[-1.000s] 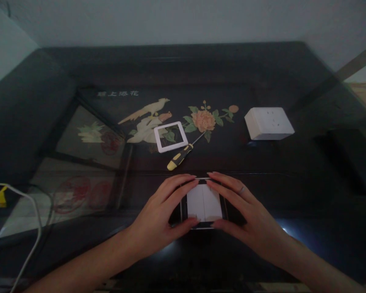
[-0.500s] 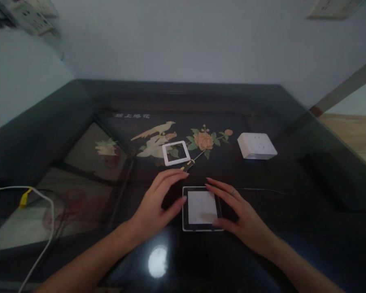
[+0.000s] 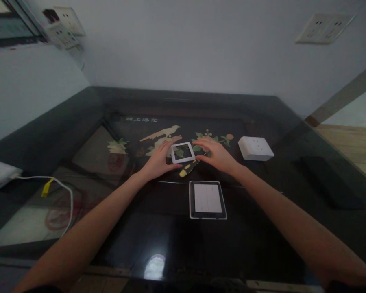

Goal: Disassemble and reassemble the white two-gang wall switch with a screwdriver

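A thin white square frame (image 3: 183,160) lies on the dark table with its middle open. At its left side is my left hand (image 3: 160,160), fingers along the upper left corner and thumb by the lower edge. My right hand (image 3: 216,155) takes the opposite side, fingertips at the right edge, thumb near the lower right corner. Just below the frame rests a screwdriver (image 3: 189,167) with a yellow and black handle; its shaft runs partly beneath my right hand. Closer to me lies a square panel (image 3: 208,199) with a white rim, dark border and pale centre; neither hand touches it.
A white wall-socket box (image 3: 255,148) stands to the right. A dark flat object (image 3: 331,183) lies further right. On the left, a white device (image 3: 1,174) trails a white cable (image 3: 70,199) with a yellow tag. Wall outlets (image 3: 325,28) are above the table.
Both hands have left the square panel and moved forward to the white frame, one on each side. The panel stays on the table. The camera view has shifted slightly.
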Action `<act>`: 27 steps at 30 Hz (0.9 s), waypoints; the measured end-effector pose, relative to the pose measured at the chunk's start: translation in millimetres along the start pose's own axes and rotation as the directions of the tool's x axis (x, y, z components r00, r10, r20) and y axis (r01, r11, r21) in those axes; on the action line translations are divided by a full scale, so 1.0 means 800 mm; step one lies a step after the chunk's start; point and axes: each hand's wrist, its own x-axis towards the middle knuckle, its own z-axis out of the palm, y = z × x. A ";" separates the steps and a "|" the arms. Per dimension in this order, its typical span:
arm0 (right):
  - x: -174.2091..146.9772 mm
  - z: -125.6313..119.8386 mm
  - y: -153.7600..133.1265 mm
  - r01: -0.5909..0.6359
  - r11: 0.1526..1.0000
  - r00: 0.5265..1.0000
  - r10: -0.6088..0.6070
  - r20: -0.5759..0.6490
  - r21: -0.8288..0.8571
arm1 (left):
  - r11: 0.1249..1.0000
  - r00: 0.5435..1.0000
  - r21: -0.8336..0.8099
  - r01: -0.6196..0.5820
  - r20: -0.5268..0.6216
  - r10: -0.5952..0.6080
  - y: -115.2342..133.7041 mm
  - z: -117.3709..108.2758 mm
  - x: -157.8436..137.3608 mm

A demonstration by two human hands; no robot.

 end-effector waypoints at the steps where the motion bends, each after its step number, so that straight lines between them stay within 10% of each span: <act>1: 0.016 0.005 0.007 0.017 1.000 0.999 -0.016 0.043 -0.020 | 1.000 1.000 0.007 -0.003 0.007 0.003 -0.001 0.001 -0.001; 11: 0.066 0.014 0.027 0.121 0.992 0.944 -0.101 0.315 -0.045 | 0.999 0.999 0.007 0.036 -0.032 -0.036 0.001 0.000 -0.004; 21: 0.072 0.010 0.008 0.178 0.984 0.946 -0.168 0.276 -0.012 | 0.997 0.986 -0.082 0.006 -0.168 -0.020 0.005 -0.011 -0.004; 27: 0.010 -0.038 -0.025 0.173 0.985 0.969 -0.172 0.177 0.014 | 0.976 0.985 -0.194 -0.095 -0.159 0.065 0.052 -0.024 -0.021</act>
